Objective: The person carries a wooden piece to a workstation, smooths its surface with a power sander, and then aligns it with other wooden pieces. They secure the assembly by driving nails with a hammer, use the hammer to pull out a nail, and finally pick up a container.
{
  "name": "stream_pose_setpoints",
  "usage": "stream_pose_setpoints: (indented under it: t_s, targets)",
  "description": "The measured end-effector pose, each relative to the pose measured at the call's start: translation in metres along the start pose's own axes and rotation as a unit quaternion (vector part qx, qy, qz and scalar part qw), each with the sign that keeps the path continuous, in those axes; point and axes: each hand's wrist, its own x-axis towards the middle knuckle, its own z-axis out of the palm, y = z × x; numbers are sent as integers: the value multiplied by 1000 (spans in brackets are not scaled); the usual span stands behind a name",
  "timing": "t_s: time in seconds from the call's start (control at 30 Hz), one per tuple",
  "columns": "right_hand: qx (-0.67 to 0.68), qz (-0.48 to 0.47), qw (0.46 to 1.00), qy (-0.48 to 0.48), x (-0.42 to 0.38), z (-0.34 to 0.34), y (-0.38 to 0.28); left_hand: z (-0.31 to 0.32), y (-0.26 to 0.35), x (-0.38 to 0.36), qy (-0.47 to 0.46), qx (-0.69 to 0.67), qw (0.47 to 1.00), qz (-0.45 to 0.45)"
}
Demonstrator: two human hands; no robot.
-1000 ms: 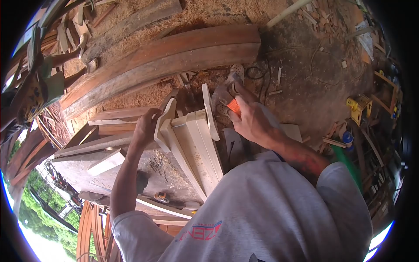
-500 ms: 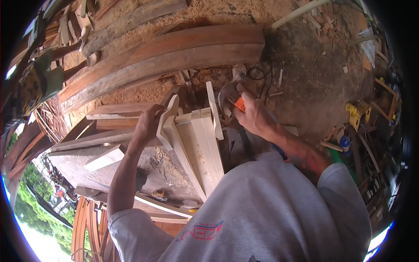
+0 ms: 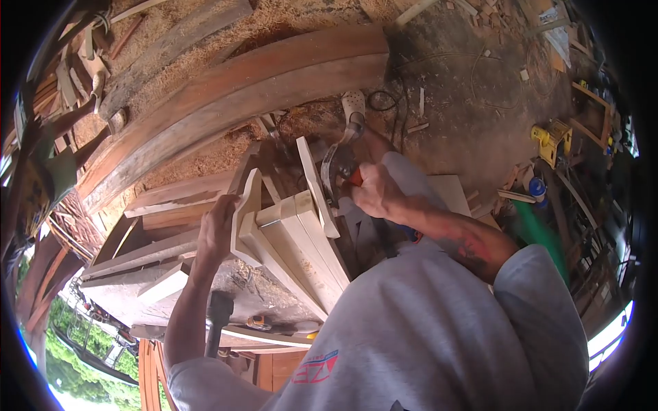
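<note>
A narrow pale wooden assembly (image 3: 301,236) of long boards runs from my body outward, with a shaped crosspiece standing on each side of its far end. My left hand (image 3: 218,225) is closed on the left crosspiece (image 3: 249,216), fingers at its outer edge. In my right hand (image 3: 381,193), closed round the orange grip, is a claw hammer (image 3: 330,168). Its curved metal head is close beside the right crosspiece (image 3: 317,185). My fingers hide most of the handle.
A thick, curved timber beam (image 3: 240,103) lies across the sawdust-covered floor beyond. Wooden frames (image 3: 161,236) and a yellow-and-black drill (image 3: 258,322) are at the left. At the right stands a yellow tool (image 3: 551,142). Another person's legs (image 3: 65,130) show at far left.
The view has shifted, moving the floor and beam up and left in the picture. My right hand has drawn the hammer lower and nearer my body; my left hand keeps its hold.
</note>
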Motion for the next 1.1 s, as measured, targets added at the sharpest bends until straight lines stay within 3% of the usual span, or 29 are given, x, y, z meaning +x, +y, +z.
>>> stream_pose_setpoints:
  t_s: [0.07, 0.13, 0.4, 0.6, 0.63, 0.67, 0.73, 0.77, 0.83, 1.0, 1.07, 1.1]
  targets:
    - [36, 12, 999, 2, 2, 5, 8, 2, 1, -1, 6, 1, 1000, -20]
    - [78, -56, 995, -9, 7, 10, 20, 1, 0, -1, 5, 12, 998, -59]
    - [99, -35, 994, -8, 8, 13, 26, 2, 8, -1, 9, 18, 997, -70]
    - [122, -13, 992, -36, 13, 6, 19, 1, 13, 0, 15, 55, 996, -64]
    - [133, 0, 990, -56, 15, 6, 19, 5, 3, 0, 44, 62, 997, -12]
    - [136, -2, 989, -62, 21, 11, 24, 5, 2, 1, 45, 66, 997, -18]
    - [152, -61, 986, -29, 24, 21, 36, 3, 11, 2, 36, 69, 993, -85]
    - [160, -70, 984, -27, 21, 17, 35, 5, 3, 2, 56, 70, 995, -48]
    - [98, -46, 993, -51, 23, 7, 23, 6, 2, -1, 69, 103, 991, -58]
    - [121, -65, 990, -10, 16, 19, 25, 2, 0, -8, 78, 122, 987, -66]
    - [57, -53, 997, 11, 5, 7, 10, 1, 1, -8, 73, 191, 976, 71]
    - [83, -58, 995, 16, 7, 12, 14, 1, 1, -4, 87, 198, 973, 77]
